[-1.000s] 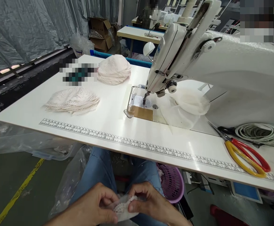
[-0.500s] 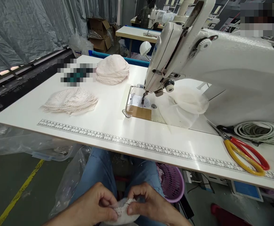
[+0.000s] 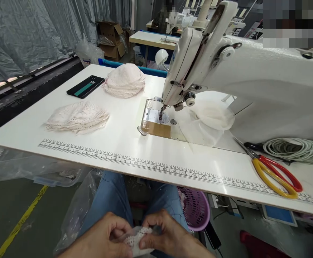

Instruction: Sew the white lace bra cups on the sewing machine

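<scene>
Low over my lap, below the table's front edge, both hands pinch one small piece of white lace fabric (image 3: 135,240). My left hand (image 3: 105,236) grips its left side with curled fingers. My right hand (image 3: 163,234) holds its right side between thumb and fingertips. Part of the piece is hidden behind my fingers. On the white table (image 3: 124,143) above lie a flat stack of lace pieces (image 3: 77,116) and a domed stack of lace cups (image 3: 124,80). The white sewing machine (image 3: 226,75) stands at the right, its needle over the metal plate (image 3: 156,118).
Red and yellow scissors (image 3: 276,172) and a coil of white cord (image 3: 296,150) lie at the right. A black phone (image 3: 85,86) rests at the table's back left. A sheer white fabric bundle (image 3: 212,120) sits under the machine arm. A purple basket (image 3: 195,208) stands below.
My hands have stayed in my lap, fingers shifting slightly on the lace piece. The camera has tilted a little, so the table sits slightly lower and to the left.
</scene>
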Available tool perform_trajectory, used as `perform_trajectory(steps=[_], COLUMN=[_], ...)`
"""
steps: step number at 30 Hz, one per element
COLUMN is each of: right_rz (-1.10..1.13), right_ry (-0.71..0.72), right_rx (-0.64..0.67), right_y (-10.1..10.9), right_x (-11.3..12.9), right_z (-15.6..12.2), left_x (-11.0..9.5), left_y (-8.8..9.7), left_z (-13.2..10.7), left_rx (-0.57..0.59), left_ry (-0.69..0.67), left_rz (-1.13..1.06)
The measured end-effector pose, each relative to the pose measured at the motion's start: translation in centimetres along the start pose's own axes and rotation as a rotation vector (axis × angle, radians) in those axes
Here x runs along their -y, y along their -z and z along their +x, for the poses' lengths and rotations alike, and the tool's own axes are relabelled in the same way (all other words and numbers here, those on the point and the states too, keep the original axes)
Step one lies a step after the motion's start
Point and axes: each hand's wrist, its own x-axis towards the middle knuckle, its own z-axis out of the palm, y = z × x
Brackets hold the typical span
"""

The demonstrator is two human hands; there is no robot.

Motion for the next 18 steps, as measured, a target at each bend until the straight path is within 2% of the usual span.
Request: perform_trajectory(steps=[5,8,11,14,18], right_rz=[-0.163,-0.249,-0.281,-0.256,-0.105], right_ry=[0.002,0.018,0.023,0.044,0.117], right_rx=[-0.018,-0.032,-0.03,-0.055,0.014], right_y=[-0.1,0.1,0.3,0.5,0.5], right_x=[0.7,1.3,1.3,1.0,0.9], right_z=[-0.3,-0.7,-1.0,-1.0,-0.9], left_x=[-1.6,-2.2,-2.0,-1.2,-0.7], left_y=[-1.3,-1.7,-1.6,-1.4,-1.2], left_z=[0.6,0.7,0.8,1.1,1.3], left_rx=[-0.054,-0.016,0.007,0.031,0.013], left_ry=[-0.002,-0.02,-0.022,-0.037,-0.004], left_rz=[0.098,0.109,0.064,0.017,-0.002])
